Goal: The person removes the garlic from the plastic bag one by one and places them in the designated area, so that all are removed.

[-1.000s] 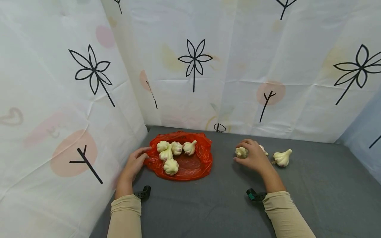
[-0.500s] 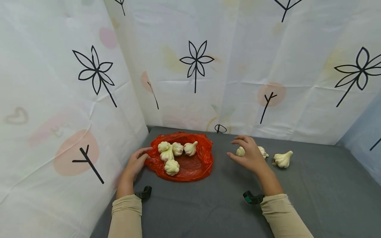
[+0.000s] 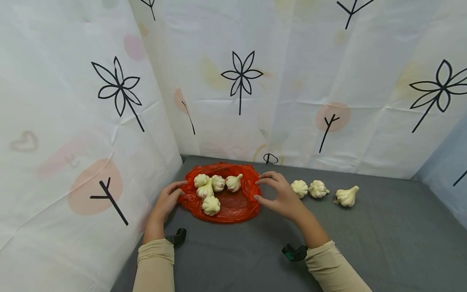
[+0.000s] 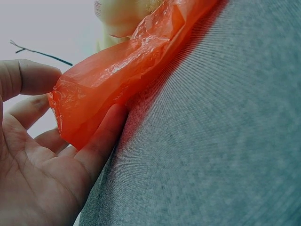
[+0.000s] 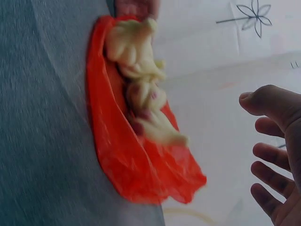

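A red plastic bag (image 3: 233, 211) lies spread on the table with several garlic bulbs (image 3: 211, 205) in it. My left hand (image 3: 166, 202) holds the bag's left edge; in the left wrist view the crinkled plastic (image 4: 108, 80) runs between its thumb and fingers. Over by the opposite edge, my right hand (image 3: 279, 194) has its fingers spread and nothing in its grasp. Its fingertips overlap the rim in the head view, while the right wrist view shows a gap between fingers and plastic. To its right sit three more garlic bulbs (image 3: 318, 189) in a loose row.
Grey cloth covers the table (image 3: 233, 259). A white patterned sheet (image 3: 292, 81) hangs behind and along the left side, close to my left forearm. A black wrist device (image 3: 293, 252) is strapped to each wrist.
My right hand has come away from the leftmost loose garlic bulb, leaving it on the table, and has moved left to the bag's right edge. My left hand stays in place.
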### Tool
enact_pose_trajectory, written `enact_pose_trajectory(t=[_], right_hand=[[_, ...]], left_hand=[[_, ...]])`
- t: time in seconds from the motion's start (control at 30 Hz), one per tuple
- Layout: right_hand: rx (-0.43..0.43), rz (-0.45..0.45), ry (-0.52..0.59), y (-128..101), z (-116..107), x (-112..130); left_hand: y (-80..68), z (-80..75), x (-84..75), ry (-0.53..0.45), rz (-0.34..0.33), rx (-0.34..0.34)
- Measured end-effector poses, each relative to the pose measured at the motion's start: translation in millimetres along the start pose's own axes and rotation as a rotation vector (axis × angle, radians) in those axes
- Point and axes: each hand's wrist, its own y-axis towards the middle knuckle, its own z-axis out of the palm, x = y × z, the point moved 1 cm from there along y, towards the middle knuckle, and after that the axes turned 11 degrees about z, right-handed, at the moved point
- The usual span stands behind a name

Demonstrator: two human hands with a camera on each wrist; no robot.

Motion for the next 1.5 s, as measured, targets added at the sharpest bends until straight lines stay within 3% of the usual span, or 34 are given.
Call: enact_pose_trajectory(t=[0.4, 0.67, 1.1, 1.27, 1.5], right_hand=[[0.127, -0.023, 0.162, 11, 43, 29], [0.225, -0.013, 0.171, 15, 73, 45], [0.257, 0.013, 0.073, 17, 101, 47], [0.265, 0.025, 0.073, 18, 106, 46], [0.264, 0.001, -0.012, 20, 110, 47]], left_hand=[[1.8, -0.5, 1.8, 0.015, 0.007, -0.008], [0.1, 0.3, -2.3, 0.015, 0.008, -0.001], [1.8, 0.9, 1.7, 0.025, 0.009, -0.01], [2.5, 1.2, 2.8, 0.035, 0.013, -0.014], [3.3, 1.6, 2.6, 0.04, 0.006, -0.021]])
